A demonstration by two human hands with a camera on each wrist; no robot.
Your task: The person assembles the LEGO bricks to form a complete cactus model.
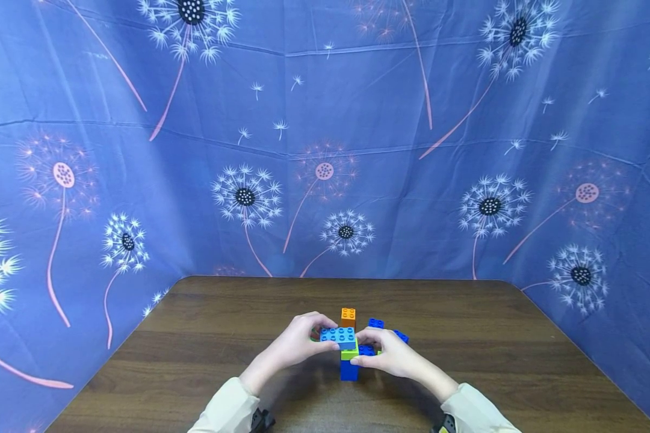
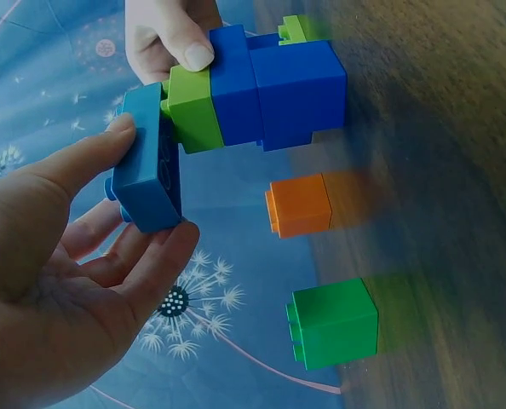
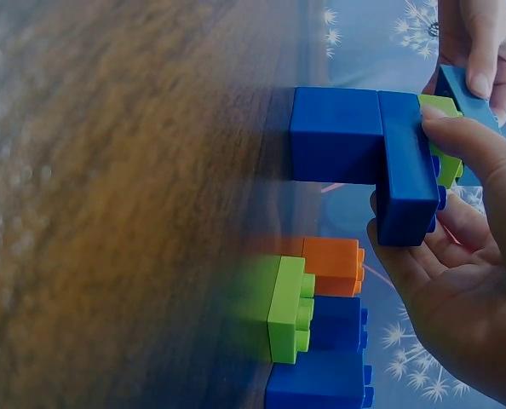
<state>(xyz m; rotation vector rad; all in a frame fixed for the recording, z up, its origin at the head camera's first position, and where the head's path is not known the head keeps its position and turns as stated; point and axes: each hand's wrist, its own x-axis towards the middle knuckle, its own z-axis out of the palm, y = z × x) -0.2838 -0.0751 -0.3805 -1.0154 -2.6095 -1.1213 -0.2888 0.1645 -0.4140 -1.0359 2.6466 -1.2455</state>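
My left hand (image 1: 298, 343) pinches a light blue brick (image 1: 337, 337) between thumb and fingers, its studs facing up. One end of that brick sits over a lime green brick (image 2: 193, 109) at the top of a small stack, and a slight tilt shows in the left wrist view. Below the lime brick comes a longer dark blue brick (image 3: 409, 166), which juts out to the right. Another dark blue block (image 1: 349, 371) forms the base on the table. With thumb and fingers, my right hand (image 1: 392, 355) grips the stack around the long dark blue brick and lime brick.
Behind the stack stands an orange brick (image 1: 348, 315), with a green brick (image 2: 334, 324) near it. Dark blue bricks (image 1: 376, 323) and a flat lime green brick (image 3: 285, 311) lie to the right. A patterned blue cloth (image 1: 325, 120) hangs around the wooden table (image 1: 222, 325).
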